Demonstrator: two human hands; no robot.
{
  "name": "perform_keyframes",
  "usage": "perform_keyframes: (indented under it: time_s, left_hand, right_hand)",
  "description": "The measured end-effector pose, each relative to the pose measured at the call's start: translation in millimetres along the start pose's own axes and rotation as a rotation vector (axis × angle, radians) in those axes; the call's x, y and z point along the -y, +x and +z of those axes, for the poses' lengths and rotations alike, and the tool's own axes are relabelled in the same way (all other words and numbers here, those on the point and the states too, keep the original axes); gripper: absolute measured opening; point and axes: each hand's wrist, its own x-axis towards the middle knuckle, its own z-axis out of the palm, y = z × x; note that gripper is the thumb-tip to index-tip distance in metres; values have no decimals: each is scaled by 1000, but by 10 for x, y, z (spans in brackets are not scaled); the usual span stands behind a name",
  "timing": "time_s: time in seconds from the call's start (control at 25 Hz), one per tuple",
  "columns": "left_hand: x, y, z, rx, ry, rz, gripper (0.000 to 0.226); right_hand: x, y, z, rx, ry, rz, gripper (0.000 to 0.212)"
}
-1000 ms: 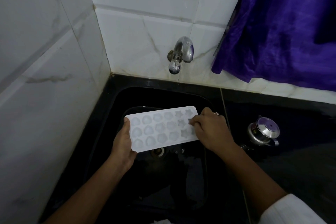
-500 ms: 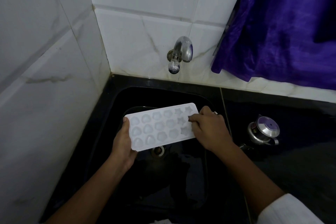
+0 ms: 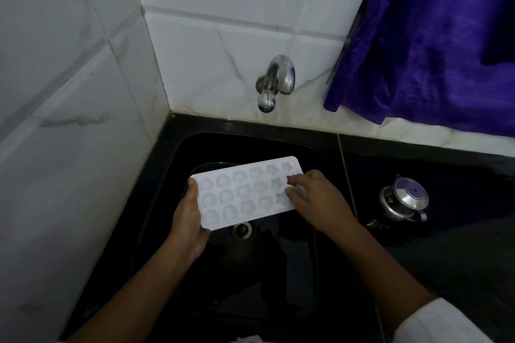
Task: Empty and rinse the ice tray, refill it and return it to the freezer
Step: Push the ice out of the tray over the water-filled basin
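A white ice tray (image 3: 245, 192) with several shaped pockets hangs level over the black sink (image 3: 178, 164), above the drain (image 3: 243, 229). My left hand (image 3: 189, 220) grips its left end, thumb on the rim. At the tray's right end rests my right hand (image 3: 315, 200), its fingertips pressing on the star-shaped pockets there. The pockets look pale and frosted; I cannot tell whether ice is in them. A steel tap (image 3: 276, 83) juts from the tiled wall behind the sink, with no water running.
White tiled walls close in the left side and back. A purple cloth (image 3: 434, 36) hangs at the upper right. A small steel pot with a lid (image 3: 405, 199) stands on the black counter right of the sink.
The tray has risen slightly and shifted a little left. My right fingers have moved over the star pockets at its right end. The left grip is unchanged.
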Motion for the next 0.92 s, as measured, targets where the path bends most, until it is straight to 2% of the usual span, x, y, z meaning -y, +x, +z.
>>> perform_keyframes:
  time_s: [0.2, 0.56, 0.72, 0.92]
  left_hand:
    - [-7, -7, 3, -2, 11, -8, 63]
    - [46, -39, 12, 7, 53, -6, 61]
    - [53, -39, 13, -8, 34, -4, 60]
    - [31, -46, 21, -6, 40, 6, 60]
  right_hand:
    - [4, -28, 2, -47, 33, -21, 30]
    - [-40, 21, 48, 108, -14, 73, 39]
    - [-29, 2, 22, 29, -48, 21, 38]
    - [-39, -28, 35, -53, 96, 26, 30]
